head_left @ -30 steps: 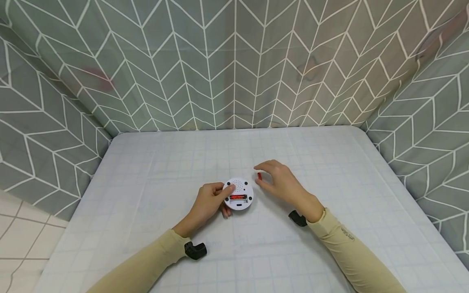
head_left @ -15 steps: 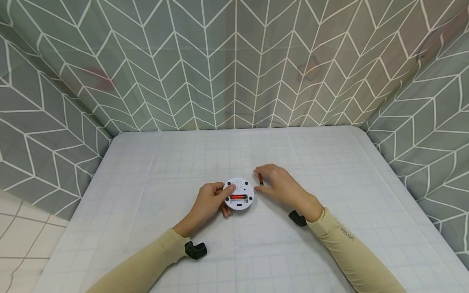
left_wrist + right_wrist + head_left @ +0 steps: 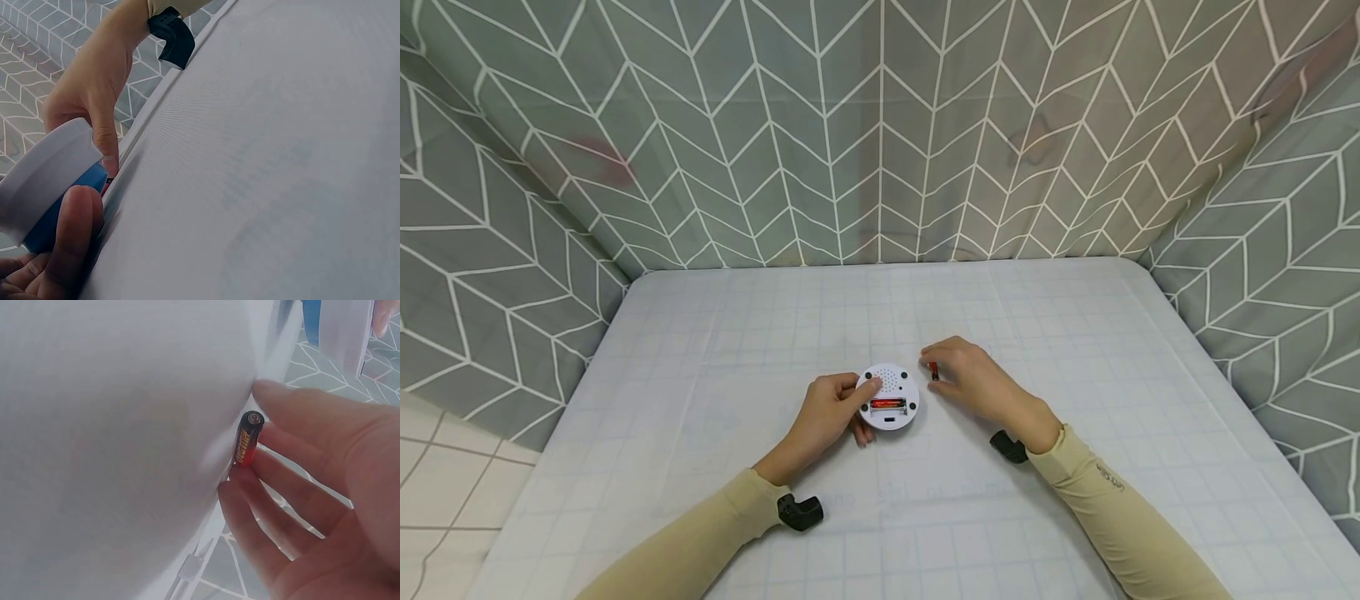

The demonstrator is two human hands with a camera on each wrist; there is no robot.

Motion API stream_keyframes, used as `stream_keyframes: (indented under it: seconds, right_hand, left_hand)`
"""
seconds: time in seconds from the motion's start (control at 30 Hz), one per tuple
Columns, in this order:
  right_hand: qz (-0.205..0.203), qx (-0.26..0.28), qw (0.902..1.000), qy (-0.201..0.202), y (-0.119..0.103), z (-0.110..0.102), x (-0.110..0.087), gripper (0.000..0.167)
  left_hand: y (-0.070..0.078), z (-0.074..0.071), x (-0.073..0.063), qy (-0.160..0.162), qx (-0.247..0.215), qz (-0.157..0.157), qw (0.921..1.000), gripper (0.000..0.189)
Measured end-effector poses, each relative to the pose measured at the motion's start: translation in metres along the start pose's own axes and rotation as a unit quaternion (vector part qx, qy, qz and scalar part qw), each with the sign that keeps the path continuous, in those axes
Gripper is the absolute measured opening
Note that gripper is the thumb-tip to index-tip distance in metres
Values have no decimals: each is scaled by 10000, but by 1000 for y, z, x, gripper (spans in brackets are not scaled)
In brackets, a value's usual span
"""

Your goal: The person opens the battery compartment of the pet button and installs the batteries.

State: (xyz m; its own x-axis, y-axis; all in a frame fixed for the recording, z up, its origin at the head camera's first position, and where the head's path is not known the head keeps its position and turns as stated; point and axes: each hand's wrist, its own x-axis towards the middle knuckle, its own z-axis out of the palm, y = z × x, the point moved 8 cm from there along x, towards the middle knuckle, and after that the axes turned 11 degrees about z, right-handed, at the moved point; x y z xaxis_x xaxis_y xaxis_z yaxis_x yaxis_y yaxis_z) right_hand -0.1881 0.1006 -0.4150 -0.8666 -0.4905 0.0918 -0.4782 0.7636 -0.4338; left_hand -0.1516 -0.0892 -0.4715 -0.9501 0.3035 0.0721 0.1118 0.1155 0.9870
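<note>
My left hand (image 3: pixel 835 406) grips a round white device (image 3: pixel 889 375), thumb on its upturned underside and fingers beneath. That face has speaker holes, small dark feet and a battery bay with a red battery (image 3: pixel 887 404) in it. A blue band (image 3: pixel 47 222) runs round the device in the left wrist view. To its right, my right hand (image 3: pixel 973 375) curves loosely around a loose red-and-black battery (image 3: pixel 247 440) at the tabletop. In the right wrist view the thumb stands apart from this battery, and fingertips lie close beside and behind it.
A pale, grid-marked cloth covers the table (image 3: pixel 760 333). Patterned curtains (image 3: pixel 880 133) hang behind and at both sides. Black wrist cameras (image 3: pixel 801 513) sit at both cuffs. Floor tiles (image 3: pixel 452 467) show at the lower left.
The right fingers have shifted slightly toward the person, and the loose battery has moved a little the same way. The left hand and the device stay in place.
</note>
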Motion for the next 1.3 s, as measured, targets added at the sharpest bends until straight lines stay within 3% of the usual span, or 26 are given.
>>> stream_keyframes:
  seconds: [0.27, 0.5, 0.8, 1.1, 1.3]
  right_hand:
    - [174, 166, 9997, 64, 3, -1, 1, 28]
    - [-49, 88, 9999, 121, -2, 0, -2, 31]
    - [70, -128, 9996, 244, 1, -1, -2, 28]
    - [-99, -86, 9993, 346, -2, -3, -3, 27]
    - [85, 34, 9992, 395, 0, -4, -2, 27]
  left_hand:
    - [0, -1, 0, 2, 10, -19, 10000, 42]
    - [1, -1, 0, 14, 72, 15, 10000, 40]
    - [0, 1, 1, 0, -10, 65, 10000, 43]
    - [-2, -1, 0, 55, 64, 10, 10000, 41]
    - [0, 0, 0, 22, 101, 9, 9999, 42]
